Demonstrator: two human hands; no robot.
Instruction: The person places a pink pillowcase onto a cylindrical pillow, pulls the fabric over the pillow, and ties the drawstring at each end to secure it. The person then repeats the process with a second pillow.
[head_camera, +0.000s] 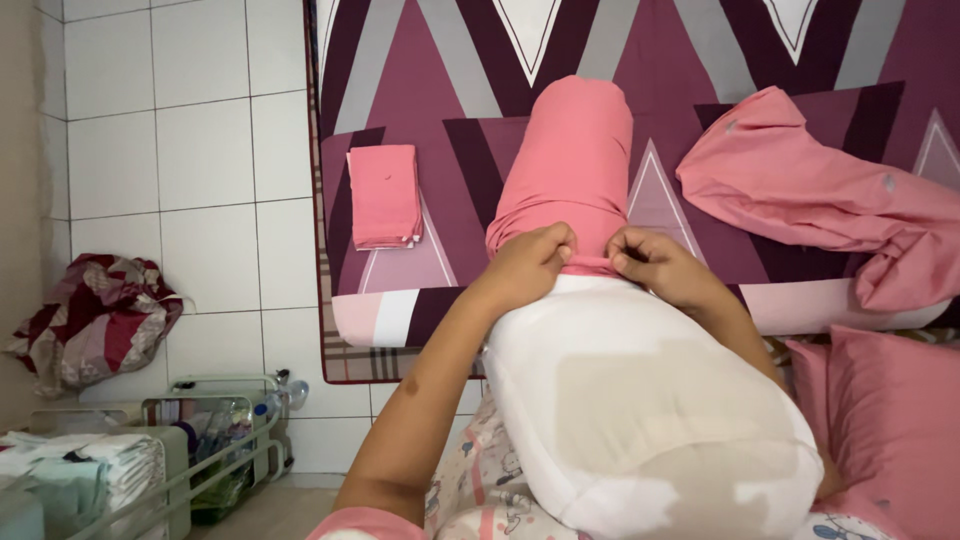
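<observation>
Nearest us, a white bolster pillow (640, 420) lies across our lap. Our left hand (530, 265) and right hand (655, 262) pinch the edge of its pink cover (575, 165), fingers closed. Beyond, a folded pink cloth (384, 195) rests on the patterned bed (450, 90).

- The bolster (640, 400) lies on the bed (450, 90), its far end inside the cover (575, 165).
- A folded cloth (384, 195) lies left of it.
- A crumpled sheet (820, 195) lies right.
- A pillow (890, 420) sits near right.
</observation>
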